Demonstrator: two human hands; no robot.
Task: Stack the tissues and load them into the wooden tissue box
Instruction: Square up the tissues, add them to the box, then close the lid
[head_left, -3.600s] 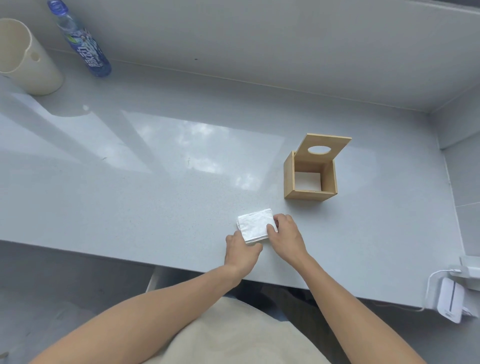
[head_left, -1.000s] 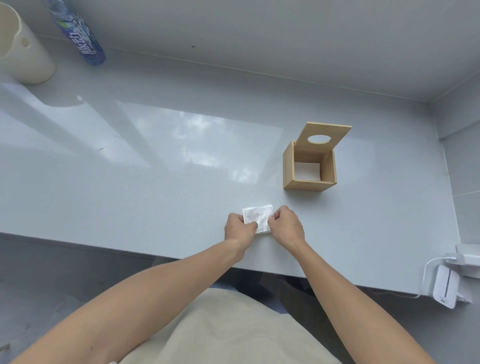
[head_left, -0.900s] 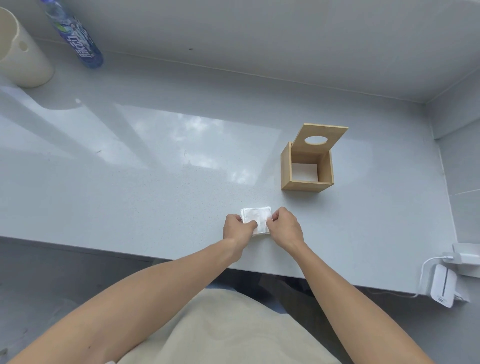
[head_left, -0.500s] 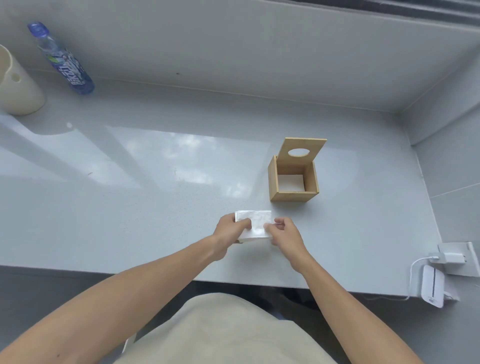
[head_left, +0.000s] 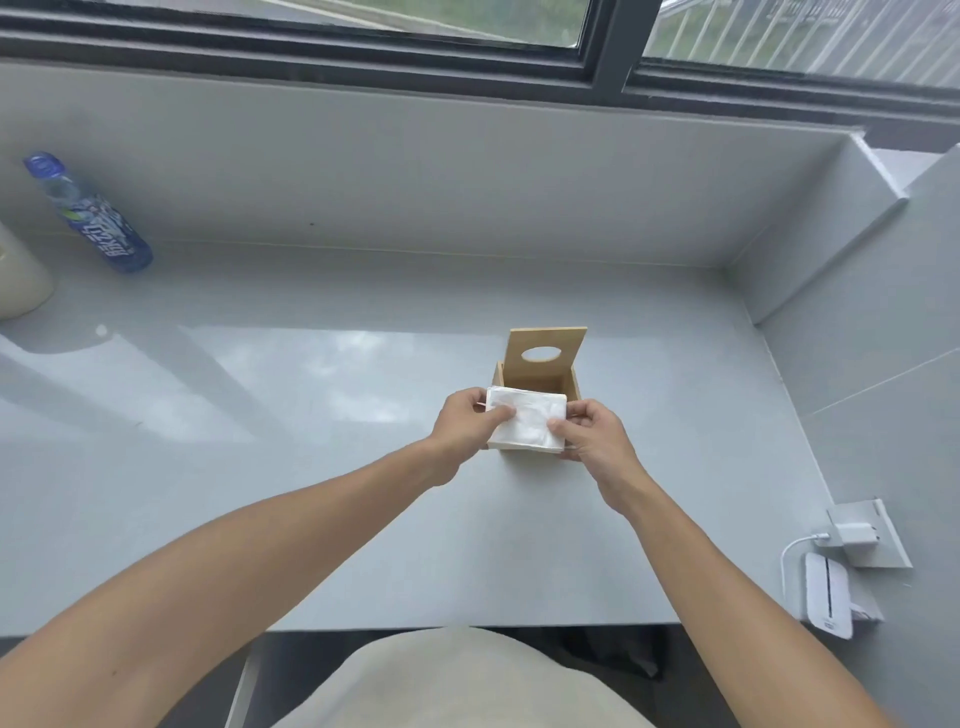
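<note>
Setting: grey tabletop (head_left: 322, 499) under a window, one bottle (head_left: 98, 223) far left
Tissues: one white stack (head_left: 527, 423), held over the front of the one wooden box (head_left: 563, 387), its long axis running left to right
Fingers: left hand (head_left: 465, 428) and right hand (head_left: 597, 436) each pinch one end
Box: lid (head_left: 546, 353) up, opening just beyond and below the stack
Next: probably lower it straight in

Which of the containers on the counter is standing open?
The wooden tissue box, lid tipped up behind it. The blue water bottle at far left is capped; the cream container is cut off.
</note>
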